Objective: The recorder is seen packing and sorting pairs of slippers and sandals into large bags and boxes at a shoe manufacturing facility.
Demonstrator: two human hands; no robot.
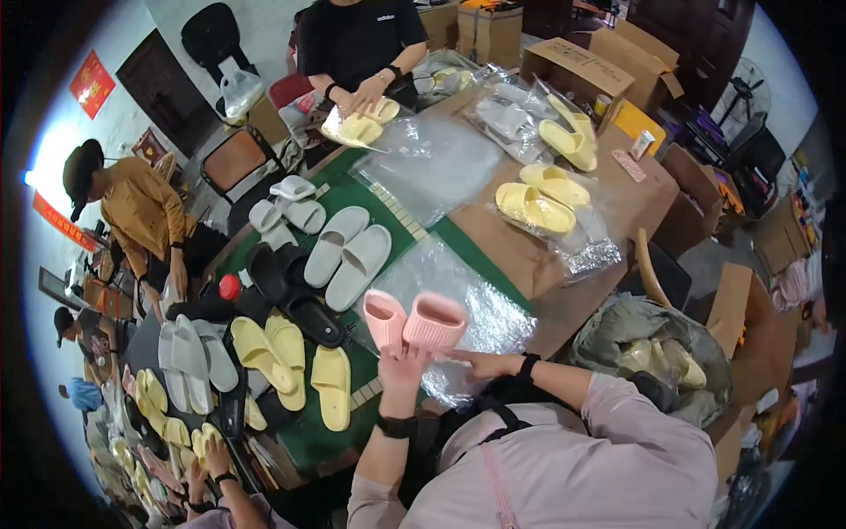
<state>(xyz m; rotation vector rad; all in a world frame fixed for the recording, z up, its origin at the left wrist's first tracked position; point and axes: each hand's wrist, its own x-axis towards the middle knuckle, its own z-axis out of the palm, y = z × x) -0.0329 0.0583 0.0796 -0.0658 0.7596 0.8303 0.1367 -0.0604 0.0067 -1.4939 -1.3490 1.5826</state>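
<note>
Upright and side by side, just above a flat, clear, shiny plastic bag (493,322) at the near side of a green-topped counter (471,251): a pair of pale pink slippers (438,323) with broad, ribbed straps, openings facing upward. Against their lower edges, the left hand (403,368), its grip fairly spread, fingertips on the pink material; cannot tell whether clasping firmly or only supporting. Just to the right, at the near edge of the bag, the right hand (487,364), fingers pointing in toward the slippers; cannot tell whether pinching the film or resting on it.

Probably light, soft and springy, moulded foam by the look; hard to break, easy to dent with a strong squeeze. Best held by the thick soles, or with fingers hooked through the straps, keeping both together. Expect more slip from the bag: thin, limp, quick to crease, perhaps inclined to cling; better taken by a single edge of film than mid-sheet.

Nearby on the left, a single pale yellow slipper (331,388), a pair of light grey slippers (362,264) and a black slipper (315,321); well apart on the right, a yellow pair (533,207) on clear film.
</note>
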